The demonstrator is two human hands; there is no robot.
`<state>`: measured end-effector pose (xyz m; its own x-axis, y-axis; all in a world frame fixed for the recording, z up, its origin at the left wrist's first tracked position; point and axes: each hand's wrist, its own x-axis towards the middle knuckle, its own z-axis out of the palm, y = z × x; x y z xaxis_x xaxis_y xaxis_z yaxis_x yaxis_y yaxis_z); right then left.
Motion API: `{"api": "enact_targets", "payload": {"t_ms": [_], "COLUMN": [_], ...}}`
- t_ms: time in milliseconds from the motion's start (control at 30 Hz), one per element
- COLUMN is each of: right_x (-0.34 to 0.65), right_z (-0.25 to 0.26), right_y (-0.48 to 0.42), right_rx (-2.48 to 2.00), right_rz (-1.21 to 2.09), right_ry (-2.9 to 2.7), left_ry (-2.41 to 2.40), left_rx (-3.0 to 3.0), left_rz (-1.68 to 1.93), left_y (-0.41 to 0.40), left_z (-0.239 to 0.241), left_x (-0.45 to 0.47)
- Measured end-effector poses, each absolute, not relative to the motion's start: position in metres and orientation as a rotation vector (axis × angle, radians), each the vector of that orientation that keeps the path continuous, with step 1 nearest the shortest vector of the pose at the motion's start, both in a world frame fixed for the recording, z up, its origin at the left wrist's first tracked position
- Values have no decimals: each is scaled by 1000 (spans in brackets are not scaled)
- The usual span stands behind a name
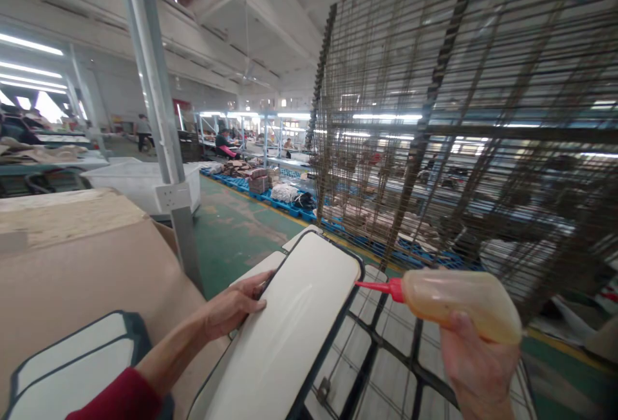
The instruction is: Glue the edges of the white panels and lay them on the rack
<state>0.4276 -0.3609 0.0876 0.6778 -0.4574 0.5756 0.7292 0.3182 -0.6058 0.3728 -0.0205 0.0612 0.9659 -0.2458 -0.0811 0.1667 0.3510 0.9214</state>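
My left hand grips the left edge of a long white panel with rounded corners and a dark rim, thumb on its face. The panel is tilted, and its lower end runs out of view. In my right hand is a squeeze bottle of yellowish liquid, held sideways. Its red nozzle points left, with the tip at the panel's upper right edge. Whether the tip touches cannot be made out. Beneath lies a dark wire rack with more pale panels showing at the panel's sides.
Two similar dark-rimmed panels lie stacked on a tan surface at left. A metal post and a white bin stand behind. Tall wire racks rise on the right. Blue pallets hold piled material; people sit farther back.
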Motion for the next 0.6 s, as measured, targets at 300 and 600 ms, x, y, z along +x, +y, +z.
{"api": "enact_targets", "payload": {"t_ms": [300, 600], "right_x": [407, 370], "right_z": [52, 8], "right_y": [-343, -337], "right_rx": [-1060, -1190], "right_rz": [-555, -211], "right_ry": [-221, -229], "left_ry": [78, 241], "left_rx": [1161, 1135], "left_rz": [-224, -160], "left_y": [-26, -16], "left_z": [64, 60], "left_x": [378, 386]}}
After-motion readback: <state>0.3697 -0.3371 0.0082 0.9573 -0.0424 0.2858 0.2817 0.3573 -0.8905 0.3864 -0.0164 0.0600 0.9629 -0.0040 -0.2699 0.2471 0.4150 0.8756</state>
